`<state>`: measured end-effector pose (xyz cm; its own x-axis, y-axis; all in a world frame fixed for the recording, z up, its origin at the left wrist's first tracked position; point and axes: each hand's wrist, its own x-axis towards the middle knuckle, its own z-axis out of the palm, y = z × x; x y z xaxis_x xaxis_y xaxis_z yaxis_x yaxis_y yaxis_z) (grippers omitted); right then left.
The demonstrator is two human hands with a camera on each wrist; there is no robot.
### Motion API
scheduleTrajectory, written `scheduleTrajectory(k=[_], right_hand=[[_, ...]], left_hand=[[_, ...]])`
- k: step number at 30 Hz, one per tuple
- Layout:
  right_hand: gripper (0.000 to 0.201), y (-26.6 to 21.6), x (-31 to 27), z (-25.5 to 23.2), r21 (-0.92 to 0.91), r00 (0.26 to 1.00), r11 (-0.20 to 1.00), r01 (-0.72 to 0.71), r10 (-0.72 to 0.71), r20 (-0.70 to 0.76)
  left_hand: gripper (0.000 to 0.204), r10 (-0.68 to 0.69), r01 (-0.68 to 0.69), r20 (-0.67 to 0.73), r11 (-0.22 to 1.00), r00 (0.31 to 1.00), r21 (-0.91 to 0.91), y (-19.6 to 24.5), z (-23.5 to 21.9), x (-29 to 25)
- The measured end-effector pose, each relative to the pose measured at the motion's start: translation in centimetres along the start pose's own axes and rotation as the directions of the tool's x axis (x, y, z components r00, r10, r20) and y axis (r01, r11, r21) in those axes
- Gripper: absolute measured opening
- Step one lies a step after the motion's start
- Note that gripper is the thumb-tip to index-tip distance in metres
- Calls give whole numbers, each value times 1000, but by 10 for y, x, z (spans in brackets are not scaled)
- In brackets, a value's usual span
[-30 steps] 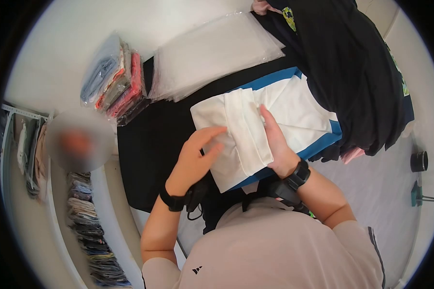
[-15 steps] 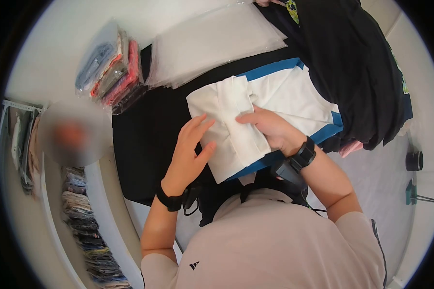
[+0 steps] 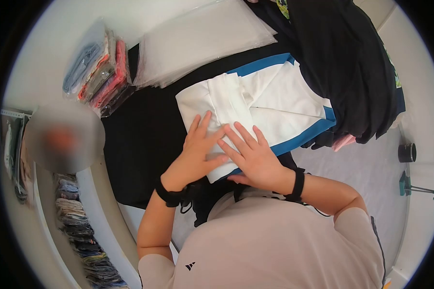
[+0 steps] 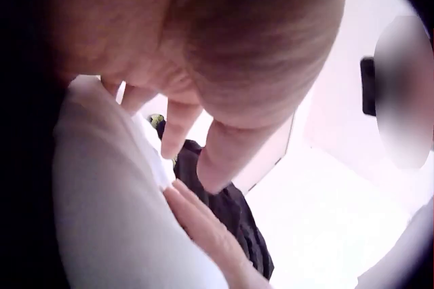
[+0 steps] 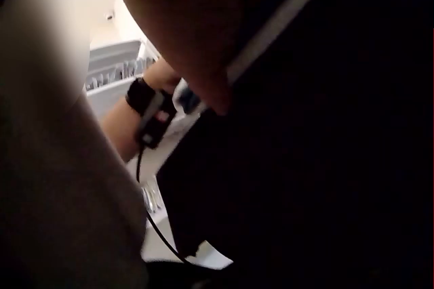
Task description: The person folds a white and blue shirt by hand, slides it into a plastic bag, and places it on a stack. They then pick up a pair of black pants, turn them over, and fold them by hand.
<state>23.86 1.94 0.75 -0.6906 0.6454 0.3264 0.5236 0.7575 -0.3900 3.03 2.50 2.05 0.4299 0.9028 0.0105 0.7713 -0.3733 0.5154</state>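
A white garment point(image 3: 284, 103) with blue edging lies partly folded on the black-covered table, its near-left end turned over into a white folded band point(image 3: 231, 98). My left hand point(image 3: 193, 151) rests on the folded end with fingers spread. Close beside it, my right hand point(image 3: 255, 161) lies over the front part of the fold, fingers straight and fanned out, thumb by the blue edge. In the left wrist view the left palm point(image 4: 224, 52) hangs over the white cloth point(image 4: 115, 187). The right wrist view is mostly dark.
Flat clear plastic bags point(image 3: 197, 43) are layered behind the garment. Bagged folded clothes point(image 3: 99, 72) stand stacked at the back left. A heap of black clothing point(image 3: 352, 72) covers the right side. Shelves of folded clothes point(image 3: 82, 231) and a person with a blurred head point(image 3: 65, 137) are at left.
My right hand has come out from the fold's far side, passed over the band and flattened on top, nearer the left hand. My left hand has shifted slightly onto the cloth.
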Motion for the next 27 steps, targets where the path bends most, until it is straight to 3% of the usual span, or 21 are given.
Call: scheduleTrajectory(k=[1,3,4,5,6,8,9,11,13,15,16,18,19,20,21,22,23,25,27], right_hand=[[72,2,-3,5,-83,998,996,13,-7,70],[74,2,-6,13,-117,1000,993,12,-9,25],[76,3,-6,16,-153,1000,988,12,-15,-19],[76,4,-7,20,-157,1000,988,9,-12,-23],[78,4,-7,23,-159,999,987,3,-11,-45],[79,4,-8,22,-164,997,986,-3,-9,-72],[78,3,-7,18,-132,999,991,-13,7,-50],[78,1,-8,16,-99,999,995,-24,22,-26],[76,1,-7,16,-56,998,997,-55,52,-47],[76,0,-6,19,-51,995,996,-67,64,-76],[76,-1,-5,19,-42,992,996,-84,79,-103],[74,-3,-2,16,8,989,996,-90,91,-121],[72,-4,1,12,61,985,993,-99,107,-139],[72,-6,3,9,58,984,994,-98,105,-143],[70,-10,6,6,184,985,980,-77,103,-139],[68,-15,10,6,307,986,950,-56,102,-133],[68,-21,13,6,310,985,949,-60,106,-134],[67,-34,20,9,507,989,861,24,53,-137],[68,-39,21,15,598,987,798,73,29,-159]], left_hand=[[62,19,-23,-37,993,999,-112,-10,-4,-1],[59,39,-55,-74,973,996,-223,-18,-10,-4],[57,-175,99,-170,919,970,-382,-18,-13,-4],[54,-390,218,-225,812,893,-542,-19,-16,-4],[54,-383,211,-227,815,896,-540,-24,-15,-4],[53,-580,245,-162,558,798,-793,-36,-10,-3],[53,-576,241,-164,561,801,-792,-34,-13,-1],[56,-617,261,39,273,786,-926,-29,-20,2],[52,-610,263,17,315,792,-912,-31,-22,14],[46,-550,406,199,285,811,-868,-28,-28,22],[46,-549,403,196,286,813,-870,-27,-23,25],[39,-479,254,132,199,868,-947,-26,-13,30],[39,-477,250,129,201,869,-947,-25,-15,28],[37,-482,169,64,178,874,-970,-23,-18,26],[36,-487,90,3,154,873,-984,-20,-22,21],[34,-529,74,-14,145,849,-987,-17,-29,13],[35,-526,30,-38,121,850,-992,-10,-37,2],[37,-628,-36,-133,164,767,-986,5,-51,-19],[37,-642,-70,-192,210,743,-975,19,-60,-29]])
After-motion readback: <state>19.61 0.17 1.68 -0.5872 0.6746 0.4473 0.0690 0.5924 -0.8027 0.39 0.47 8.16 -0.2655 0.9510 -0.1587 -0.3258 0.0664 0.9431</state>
